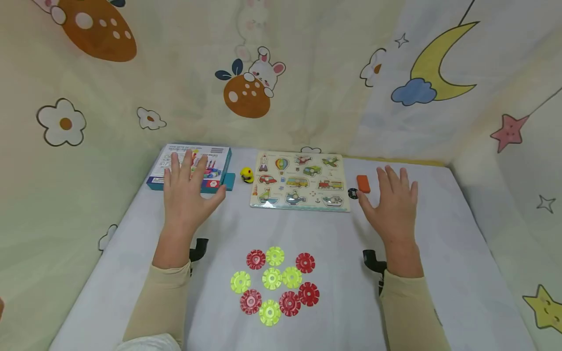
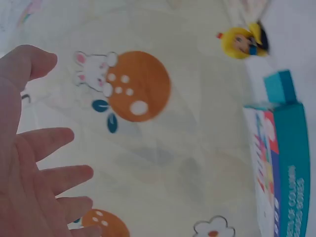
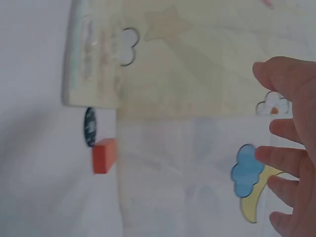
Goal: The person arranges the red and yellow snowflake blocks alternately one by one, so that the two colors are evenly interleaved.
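Observation:
My left hand (image 1: 186, 197) is raised with its fingers spread, over the near part of a boxed set (image 1: 159, 168) with teal sides. A small teal block (image 1: 229, 181) lies against that box, beside a yellow-haired toy figure (image 2: 239, 42). On the other side my right hand (image 1: 392, 209) is up too, fingers straight and thumb out. Neither hand holds anything. Nearest the right thumb in the head view are a black patterned disc (image 1: 352, 193) and an orange block (image 1: 363, 184). Several red notched discs (image 1: 256, 259) and yellow-green ones (image 1: 272, 278) lie flat at the front middle.
Between the hands, towards the back, lies a wooden picture puzzle board (image 1: 281, 192) with vehicle pieces. White cloth (image 1: 338, 234) covers the table. Printed fabric (image 1: 316, 97) hangs behind and at both sides. Black mounts (image 1: 199, 247) show at both wrists.

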`<state>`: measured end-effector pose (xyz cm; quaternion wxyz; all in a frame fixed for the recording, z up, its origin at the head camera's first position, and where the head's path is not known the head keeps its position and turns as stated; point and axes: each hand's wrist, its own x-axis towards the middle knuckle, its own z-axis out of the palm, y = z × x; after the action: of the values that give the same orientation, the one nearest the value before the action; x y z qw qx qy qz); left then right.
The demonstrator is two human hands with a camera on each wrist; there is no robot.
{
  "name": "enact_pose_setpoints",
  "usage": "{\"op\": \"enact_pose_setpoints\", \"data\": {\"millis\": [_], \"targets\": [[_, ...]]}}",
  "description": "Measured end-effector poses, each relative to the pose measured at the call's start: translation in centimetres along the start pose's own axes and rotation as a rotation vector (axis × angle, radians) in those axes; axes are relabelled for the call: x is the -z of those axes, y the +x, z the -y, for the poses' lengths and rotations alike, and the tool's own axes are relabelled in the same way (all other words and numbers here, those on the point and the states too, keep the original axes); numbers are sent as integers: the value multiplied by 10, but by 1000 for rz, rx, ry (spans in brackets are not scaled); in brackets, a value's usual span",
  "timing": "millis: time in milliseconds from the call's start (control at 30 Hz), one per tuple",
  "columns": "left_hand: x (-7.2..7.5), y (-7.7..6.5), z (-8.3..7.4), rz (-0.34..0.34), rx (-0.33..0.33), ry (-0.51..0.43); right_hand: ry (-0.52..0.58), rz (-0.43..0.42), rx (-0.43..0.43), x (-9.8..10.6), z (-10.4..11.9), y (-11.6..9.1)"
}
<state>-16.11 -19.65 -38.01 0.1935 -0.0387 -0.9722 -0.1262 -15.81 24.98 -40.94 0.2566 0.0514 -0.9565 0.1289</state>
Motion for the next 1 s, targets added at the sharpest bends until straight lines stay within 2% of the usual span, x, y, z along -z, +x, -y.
{"op": "enact_pose_setpoints", "data": {"millis": [167, 267, 333, 467, 633, 767, 933, 1000], "targets": [[12, -6, -15, -25, -65, -174, 73, -78, 114, 14, 14, -1], [17, -10, -26, -7, -113, -294, 133, -76, 171, 24, 24, -1], [19, -14, -32, 42, -146, -396, 200, -41, 200, 32, 31, -2], [20, -23, -41, 184, -215, -582, 366, 71, 264, 46, 45, -8], [13, -28, -50, 356, -327, -707, 506, 203, 327, 55, 60, -14], [-1, -29, -57, 521, -374, -781, 622, 363, 329, 52, 67, -16], [-31, -31, -61, 817, -399, -855, 761, 717, 219, 26, 69, -19], [-45, -32, -61, 912, -398, -860, 806, 844, 175, 11, 70, -21]]}}
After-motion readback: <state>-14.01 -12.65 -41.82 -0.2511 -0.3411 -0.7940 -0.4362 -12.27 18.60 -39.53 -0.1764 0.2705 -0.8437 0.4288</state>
